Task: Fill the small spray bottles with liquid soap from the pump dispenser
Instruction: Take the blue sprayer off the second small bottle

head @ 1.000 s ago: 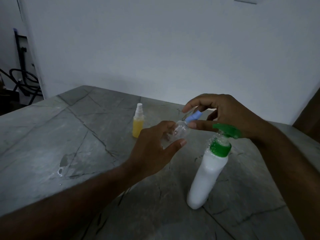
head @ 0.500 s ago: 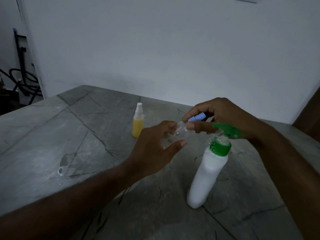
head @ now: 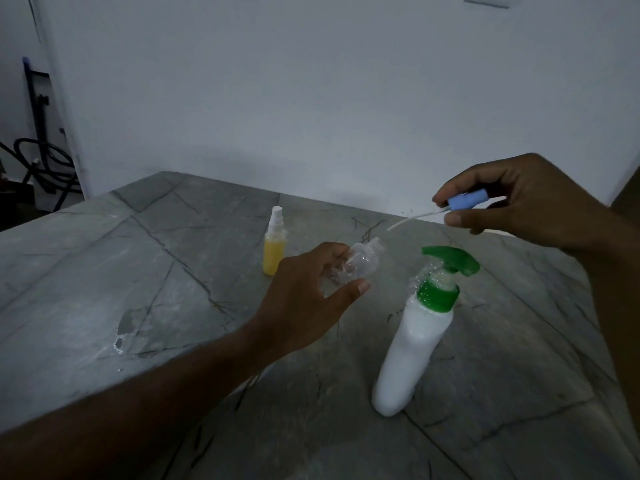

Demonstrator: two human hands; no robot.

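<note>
now clear bottle [head: 360, 265] neck up-right

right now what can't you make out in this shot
- Clear bottle, head view: the left hand covers its lower body, so any liquid inside cannot be told.
- Blue spray cap, head view: the right hand hides part of it; only its thin tube shows clear.
- Pump dispenser, head view: opaque white wall hides the fill level.
- Yellow bottle, head view: too small and dim to read.
</note>
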